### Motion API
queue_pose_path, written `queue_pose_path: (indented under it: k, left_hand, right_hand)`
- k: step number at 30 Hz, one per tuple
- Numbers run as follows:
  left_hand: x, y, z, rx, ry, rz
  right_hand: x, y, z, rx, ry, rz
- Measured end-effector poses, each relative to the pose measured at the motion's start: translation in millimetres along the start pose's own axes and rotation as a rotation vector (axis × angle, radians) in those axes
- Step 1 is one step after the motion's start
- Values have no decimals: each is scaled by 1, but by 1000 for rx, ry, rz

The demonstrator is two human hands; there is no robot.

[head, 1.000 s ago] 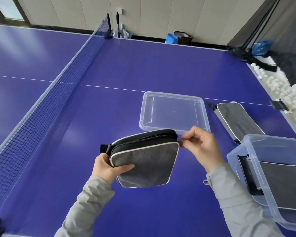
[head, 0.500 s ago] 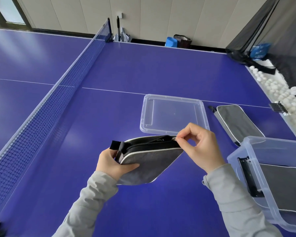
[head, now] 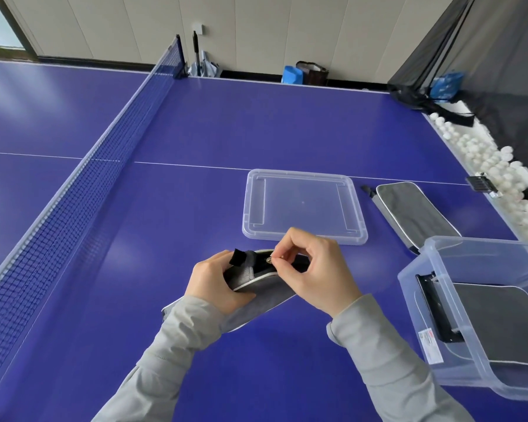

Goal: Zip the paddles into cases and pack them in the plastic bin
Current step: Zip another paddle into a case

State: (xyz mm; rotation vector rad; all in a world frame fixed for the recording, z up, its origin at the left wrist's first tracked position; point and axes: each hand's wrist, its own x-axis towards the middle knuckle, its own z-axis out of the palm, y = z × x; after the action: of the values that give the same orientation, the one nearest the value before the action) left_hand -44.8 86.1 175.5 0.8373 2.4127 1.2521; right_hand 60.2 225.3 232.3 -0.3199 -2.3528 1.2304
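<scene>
Paddle case (head: 264,298) is held over table (head: 256,123) at low centre of view, zip edge up. Left hand (head: 217,281) wraps the strap end with fingers curled round it. Right hand (head: 314,275) has thumb and forefinger pinching zipper pull (head: 269,260) near that end. From the held case, clear lid (head: 302,205) lies flat at 12 o'clock, second case (head: 415,214) on table at 2 o'clock, plastic bin (head: 409,300) at 4 o'clock with another case (head: 500,324) inside, and net (head: 73,193) at 9 o'clock.

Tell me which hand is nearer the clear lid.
Right. The right hand pinches the zipper pull just short of the lid; the left hand grips the case, farther left.
</scene>
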Motion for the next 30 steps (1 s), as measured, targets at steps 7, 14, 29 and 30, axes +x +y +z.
queue_pose_path:
  k: [7, 14, 29, 30]
  left_hand:
    - [4, 5, 8, 58, -40, 41]
    - [8, -6, 2, -112, 0, -166]
    - [14, -87, -13, -1070, 229, -867]
    - [12, -88, -8, -1138, 229, -898]
  right_hand:
    - [-3, 5, 5, 26, -4, 22]
    - [-7, 21, 10, 80, 131, 109]
    - [-81, 93, 48, 633, 231, 864]
    - [-84, 92, 56, 745, 221, 886]
